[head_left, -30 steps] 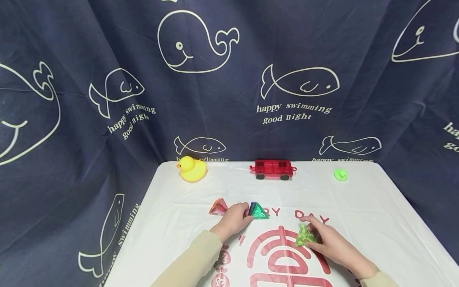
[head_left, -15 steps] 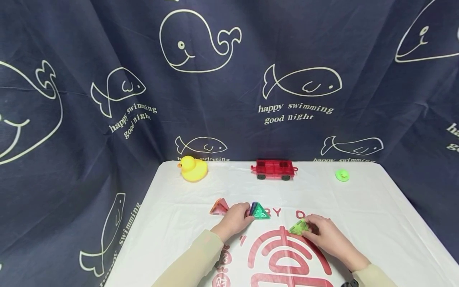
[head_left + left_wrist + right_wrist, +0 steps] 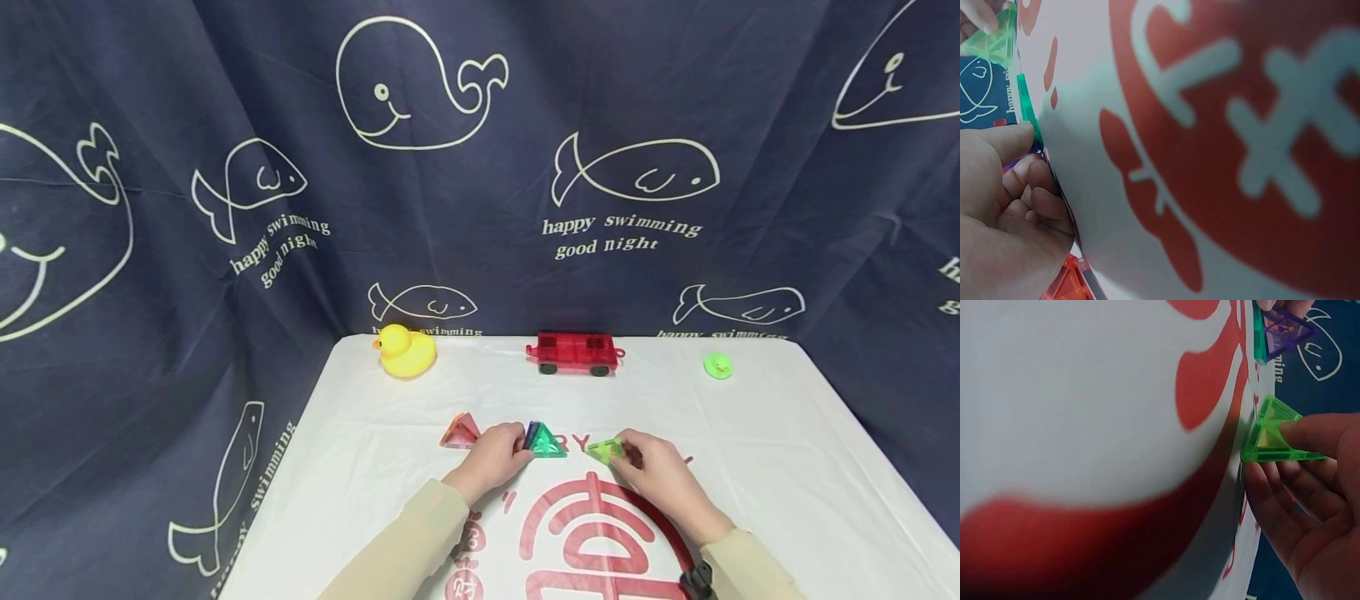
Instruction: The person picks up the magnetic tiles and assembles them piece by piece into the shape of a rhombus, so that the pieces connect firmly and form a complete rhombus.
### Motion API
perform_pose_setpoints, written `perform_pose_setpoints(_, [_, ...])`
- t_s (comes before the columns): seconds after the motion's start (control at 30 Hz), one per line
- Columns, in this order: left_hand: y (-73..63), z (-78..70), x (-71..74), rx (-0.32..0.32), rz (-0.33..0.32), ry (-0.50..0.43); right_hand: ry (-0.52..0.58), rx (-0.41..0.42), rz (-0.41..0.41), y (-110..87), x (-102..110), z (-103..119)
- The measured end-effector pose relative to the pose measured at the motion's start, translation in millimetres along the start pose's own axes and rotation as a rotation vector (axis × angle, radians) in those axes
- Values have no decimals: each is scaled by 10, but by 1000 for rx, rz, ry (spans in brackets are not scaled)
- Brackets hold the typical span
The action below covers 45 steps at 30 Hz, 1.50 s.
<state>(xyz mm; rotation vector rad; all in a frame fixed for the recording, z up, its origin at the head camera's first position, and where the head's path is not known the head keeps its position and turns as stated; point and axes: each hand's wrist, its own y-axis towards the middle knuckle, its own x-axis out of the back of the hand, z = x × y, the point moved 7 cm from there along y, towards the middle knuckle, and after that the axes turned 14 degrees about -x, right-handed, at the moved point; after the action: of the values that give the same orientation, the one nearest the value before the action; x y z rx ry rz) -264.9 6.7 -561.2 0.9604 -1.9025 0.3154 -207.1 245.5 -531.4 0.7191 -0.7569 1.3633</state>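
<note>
My left hand [image 3: 491, 458] rests near the middle of the table, its thumb and curled fingers pinching a pair of see-through triangular tiles. The teal tile [image 3: 548, 442] lies on the right, and the purple tile [image 3: 1286, 336] stands up against it. Just right of these, my right hand [image 3: 663, 468] holds a see-through lime-green triangular tile [image 3: 604, 451] by its edge, thumb on its face in the right wrist view. A small gap separates green from teal. Left of my left hand sits a pair of red and orange triangular tiles [image 3: 460, 432], partly hidden by the hand.
Along the table's back edge are a yellow rubber duck [image 3: 406, 351], a red wheeled toy car base [image 3: 576, 354] and a small green duck [image 3: 718, 366]. A white cloth with red print [image 3: 360, 467] covers the table. A dark blue curtain [image 3: 480, 208] hangs behind.
My right hand has carried the green tile left and away from me, towards the teal tile. The tile has turned on the way. My left hand has stayed in place.
</note>
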Motion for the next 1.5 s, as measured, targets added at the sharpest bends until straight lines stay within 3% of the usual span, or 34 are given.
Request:
perform_pose_setpoints(0.53, [13,-28,27,-16,-4,11,18,-69,-43,289,-206,186])
perform_pose_setpoints(1.17, [17,-21,19,-42,-5,5,35,8,-81,398,-382,448])
perform_pose_setpoints(1.5, [22,-10,11,-29,0,8,28,4,-69,418,-456,531])
